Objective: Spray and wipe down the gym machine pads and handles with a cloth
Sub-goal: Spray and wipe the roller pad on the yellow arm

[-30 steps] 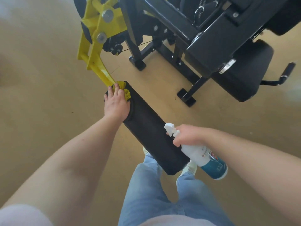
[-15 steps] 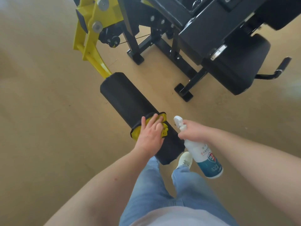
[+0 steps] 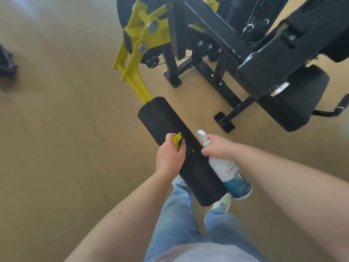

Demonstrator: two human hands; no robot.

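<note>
A long black roller pad (image 3: 166,121) sticks out toward me from the machine's yellow lever arm (image 3: 135,80). My left hand (image 3: 170,157) grips a bunched yellow cloth (image 3: 177,141) against the left side of the pad, about midway along it. My right hand (image 3: 217,147) holds a white spray bottle (image 3: 232,176) with a blue label by its neck, just right of the pad, with the nozzle pointing up and away.
The black machine frame (image 3: 217,31) and its feet (image 3: 224,121) stand ahead. A black seat pad (image 3: 294,103) and a side handle (image 3: 340,108) lie to the right. My legs and white shoes are under the roller. A dark object (image 3: 6,63) sits at the left edge.
My left hand slid the cloth from the pad's far end toward me, then shifted onto the pad's left side, now bunching the cloth. The right hand with the bottle stayed beside the pad.
</note>
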